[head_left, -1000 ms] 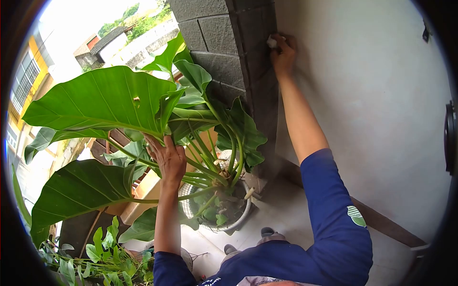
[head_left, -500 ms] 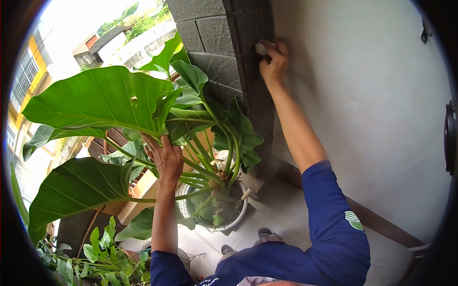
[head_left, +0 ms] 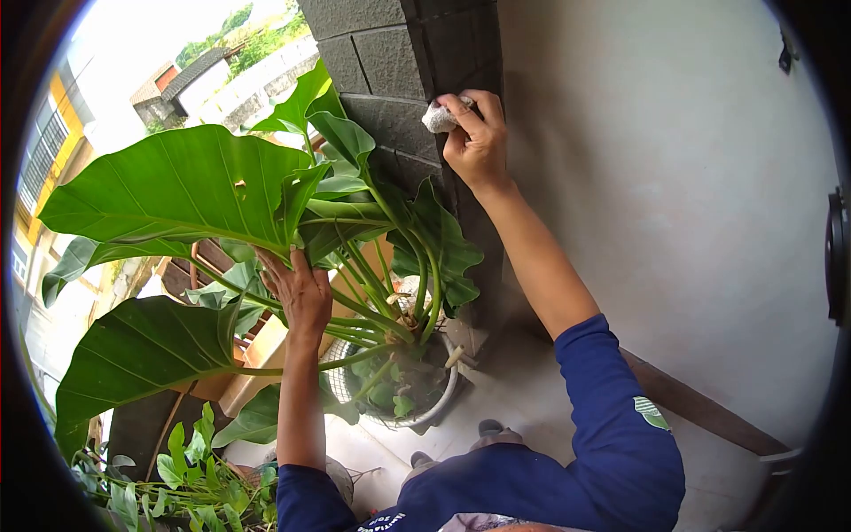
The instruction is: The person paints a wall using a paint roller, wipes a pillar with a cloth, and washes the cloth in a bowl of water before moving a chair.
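My right hand (head_left: pixel 479 146) is closed around a crumpled whitish cloth (head_left: pixel 437 117), which is pressed against the dark tiled pillar (head_left: pixel 383 66) near its corner. My left hand (head_left: pixel 303 294) is raised to the base of a large green leaf (head_left: pixel 177 188). Its thumb shows at the leaf's lower edge, while the other fingertips are partly hidden behind it. The leaf belongs to a big plant whose stems (head_left: pixel 403 324) rise from a round, pale pot (head_left: pixel 446 401) beside the pillar.
A pale wall (head_left: pixel 674 204) with a dark baseboard (head_left: pixel 700 403) runs along the right. Lower leafy plants (head_left: pixel 199 483) crowd the bottom left. My feet (head_left: pixel 492 430) stand on light floor tiles close to the pot. Buildings (head_left: pixel 182 84) appear outside at upper left.
My right hand and the cloth have moved left and slightly down, from the pillar's side face to its corner. My left hand remains at the leaf.
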The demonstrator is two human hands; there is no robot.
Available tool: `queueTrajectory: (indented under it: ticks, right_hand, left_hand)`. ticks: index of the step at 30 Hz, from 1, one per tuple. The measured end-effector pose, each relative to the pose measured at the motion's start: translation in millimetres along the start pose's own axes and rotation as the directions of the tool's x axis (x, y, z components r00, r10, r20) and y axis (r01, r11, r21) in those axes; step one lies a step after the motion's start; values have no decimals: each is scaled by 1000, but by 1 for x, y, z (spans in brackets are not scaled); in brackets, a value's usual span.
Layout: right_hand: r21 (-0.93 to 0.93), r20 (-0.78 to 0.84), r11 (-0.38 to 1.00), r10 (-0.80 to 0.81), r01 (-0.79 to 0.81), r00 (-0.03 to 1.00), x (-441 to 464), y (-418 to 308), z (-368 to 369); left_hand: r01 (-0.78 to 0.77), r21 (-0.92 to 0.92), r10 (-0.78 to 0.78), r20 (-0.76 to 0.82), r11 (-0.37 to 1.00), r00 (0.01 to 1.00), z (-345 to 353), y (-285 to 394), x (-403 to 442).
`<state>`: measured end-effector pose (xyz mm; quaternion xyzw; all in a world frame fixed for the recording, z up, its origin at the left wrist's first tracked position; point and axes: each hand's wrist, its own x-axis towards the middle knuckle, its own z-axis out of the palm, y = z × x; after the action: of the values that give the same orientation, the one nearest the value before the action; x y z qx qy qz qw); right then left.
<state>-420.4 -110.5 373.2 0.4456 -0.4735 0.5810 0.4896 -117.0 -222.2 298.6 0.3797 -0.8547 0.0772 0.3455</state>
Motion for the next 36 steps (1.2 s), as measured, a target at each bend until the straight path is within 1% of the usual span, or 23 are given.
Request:
queueTrajectory:
  ticks: [2,3,5,6,7,9,10,11,13,14,15,16,17,19,21,22,24,27,28,30,32,35,36]
  right_hand:
    - [-50,16,999,-1,2,1000,0,-7,8]
    - [-28,101,994,-100,103,990,3,-14,5]
    - [36,264,958,-282,283,922,1,-34,-10]
    - [140,366,951,-308,276,878,-14,-41,-12]
    - [184,349,953,-294,242,890,-25,-46,-16]
    - [196,226,977,-129,85,966,-35,-40,-29]
    - [174,143,983,35,-60,989,-36,-34,-34]
    - [164,27,977,134,-136,991,-32,-21,-31]
    - [72,-128,992,115,-106,985,-4,-2,-26]
    - [44,-131,990,138,-133,982,13,-3,-26]
    - [118,-176,983,161,-142,971,27,-3,-15]
    - [130,-139,987,109,-91,984,32,2,-3]
    - [61,6,994,91,-91,996,28,3,3]
    - [36,3,996,85,-85,996,-2,10,4]
    - [30,65,988,151,-153,986,-65,9,-12]
    - [12,121,973,228,-231,966,-107,12,-23]
    - [-101,357,945,325,-310,876,-179,13,-63]
    - [-101,295,785,611,-611,735,-205,26,-84]
    - [-116,98,859,510,-499,855,-191,37,-76]
    - [-119,-14,883,455,-453,890,-137,48,-67]
    - [-49,-62,918,392,-395,918,-94,59,-50]
    - [-96,28,990,105,-102,994,-73,50,-25]
    - [-69,39,995,79,-76,996,-73,37,-21]
  left_hand:
    - [-13,1,13,-10,1000,1000,1,-1,0]
    - [-22,2,22,-22,1000,1000,3,-3,1]
    - [-25,8,25,-25,1000,999,5,-1,0]
    - [-23,15,23,-22,1000,999,4,0,0]
    - [-21,20,21,-22,1000,1000,3,0,1]
    - [-32,19,32,-28,999,999,5,-2,2]
    - [-32,25,33,-27,999,999,5,-4,1]
    - [-32,26,32,-33,999,999,4,-6,0]
    - [-42,20,42,-27,999,999,5,-5,1]
    - [-11,-31,11,-9,999,1000,4,-3,1]
    - [-20,-30,19,-11,999,1000,6,-2,3]
    - [-26,-26,26,-10,999,1000,7,-4,2]
    - [-32,-22,32,-14,999,999,7,-5,1]
    - [-28,-21,28,-1,999,1000,7,-6,-2]
    - [-28,-9,28,-16,1000,999,8,-6,2]
    - [-42,-7,42,-28,999,999,9,-7,1]
    - [-50,-6,50,-34,999,998,9,-6,3]
    - [-47,34,48,-28,998,998,7,-4,1]
    - [-45,53,46,-22,998,999,6,-2,0]
    - [-49,71,49,-6,996,999,8,-4,-1]
    - [-64,68,65,-18,996,998,9,-4,0]
    - [-40,56,41,-14,998,999,10,-4,1]
    - [-49,56,50,-18,997,999,10,-4,1]
